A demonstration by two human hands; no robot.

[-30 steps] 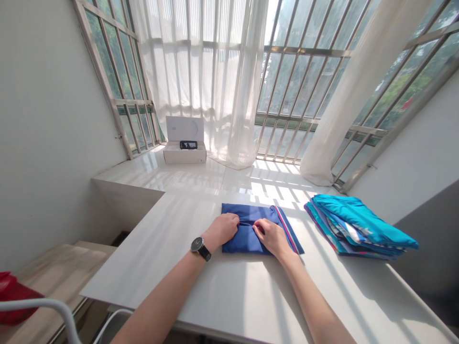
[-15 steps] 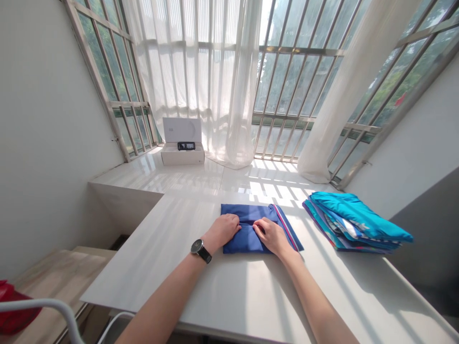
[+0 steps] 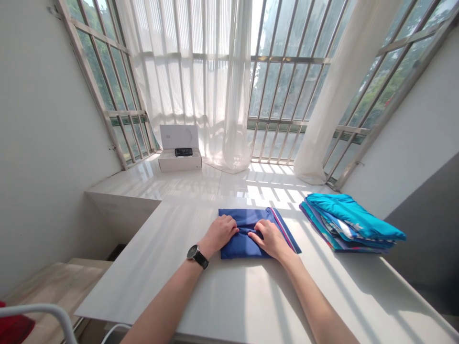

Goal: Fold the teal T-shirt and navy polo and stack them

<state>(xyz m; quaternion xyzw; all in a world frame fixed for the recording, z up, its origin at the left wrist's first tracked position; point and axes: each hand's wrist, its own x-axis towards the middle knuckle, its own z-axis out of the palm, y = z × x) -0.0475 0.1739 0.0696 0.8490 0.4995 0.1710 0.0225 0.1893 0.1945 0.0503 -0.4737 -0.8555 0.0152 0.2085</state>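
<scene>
On the bench point(image 3: 233, 296), both hands stay put: left hand point(image 3: 219, 232) and right hand point(image 3: 269, 238) still pinch the folded blue garment point(image 3: 247, 231).

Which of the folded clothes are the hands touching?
The dark blue folded garment lying alone mid-table, with a striped band along one edge. Both the left hand and right hand rest on it. The turquoise pile sits apart, untouched.

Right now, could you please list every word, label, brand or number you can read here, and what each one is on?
None can be read.
White box: faint marks inside the lid, too blurred.
Dark device in it: nothing legible.
Wristwatch: dial too small.
Blue garment under both hands: stripes only.
</scene>
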